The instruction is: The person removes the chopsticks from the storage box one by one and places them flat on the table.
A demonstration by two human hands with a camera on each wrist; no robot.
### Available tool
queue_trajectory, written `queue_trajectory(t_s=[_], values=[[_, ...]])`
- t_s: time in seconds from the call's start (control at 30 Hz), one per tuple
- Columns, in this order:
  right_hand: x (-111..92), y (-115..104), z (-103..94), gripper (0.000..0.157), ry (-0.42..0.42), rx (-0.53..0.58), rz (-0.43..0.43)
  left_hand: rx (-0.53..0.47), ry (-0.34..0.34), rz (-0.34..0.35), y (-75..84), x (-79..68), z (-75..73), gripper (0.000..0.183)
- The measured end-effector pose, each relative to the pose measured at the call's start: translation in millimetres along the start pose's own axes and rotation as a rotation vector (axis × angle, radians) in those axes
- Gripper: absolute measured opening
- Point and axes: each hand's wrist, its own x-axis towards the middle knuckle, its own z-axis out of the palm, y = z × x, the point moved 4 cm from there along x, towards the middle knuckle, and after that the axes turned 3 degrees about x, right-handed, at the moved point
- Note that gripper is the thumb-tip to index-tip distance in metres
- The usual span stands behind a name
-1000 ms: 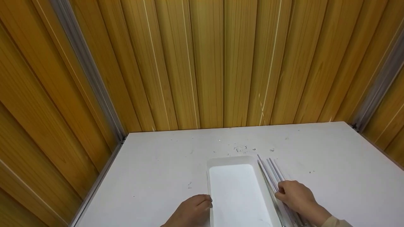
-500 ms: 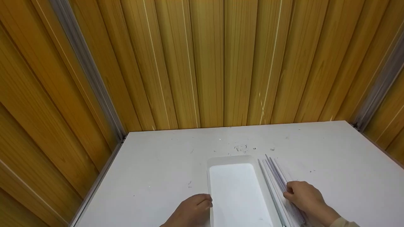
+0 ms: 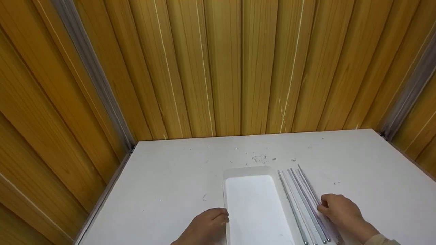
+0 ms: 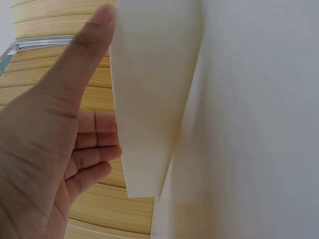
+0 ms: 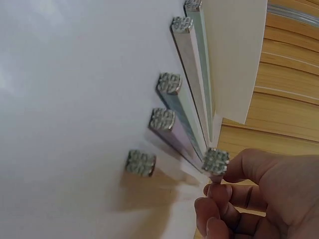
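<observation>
A long white box [image 3: 252, 172] lies lengthwise on the table. My left hand [image 3: 207, 223] is at its left wall, fingertips hooked over the rim; in the left wrist view the thumb [image 4: 82, 55] lies at the rim too. Right of the box, several pastel chopsticks [image 3: 308, 207] with glittery square ends lie side by side, thin tips pointing away. My right hand [image 3: 340, 209] is at the rightmost of them. The right wrist view has thumb and fingers pinching one chopstick [image 5: 217, 162], while another chopstick end [image 5: 141, 163] sits apart from the row.
The white table [image 3: 177, 177] carries small dark marks [image 3: 260, 159] beyond the box. Wood-patterned panels [image 3: 221, 68] stand at the back and sides, with grey metal posts [image 3: 98, 75] at the corners.
My right hand has moved rightward along with a chopstick, and the bunched chopsticks are now spread into a looser row. My left hand has stayed at the box rim.
</observation>
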Motion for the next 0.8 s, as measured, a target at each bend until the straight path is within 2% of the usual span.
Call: queue_trajectory(t_s=[0.1,0.27,0.47,0.63,0.8], values=[[0.6,6.5,0.9,0.023,-0.011,0.007,0.005,0.126,0.026,0.076,4.0,2.1,-1.7,0.043],[1.2,16.1,2.3,0.022,-0.035,0.021,0.026,0.208,0.031,0.102,6.0,2.6,-3.8,0.050],[2.0,22.3,3.5,0.022,-0.059,0.014,0.023,0.179,0.028,0.108,4.5,2.6,-3.1,0.048],[2.5,24.4,4.5,0.020,-0.069,0.020,0.041,0.208,0.035,0.122,5.3,3.4,-2.3,0.050],[4.0,25.5,4.3,0.020,-0.073,-0.001,0.046,0.191,0.020,0.102,6.4,4.2,-0.5,0.048]])
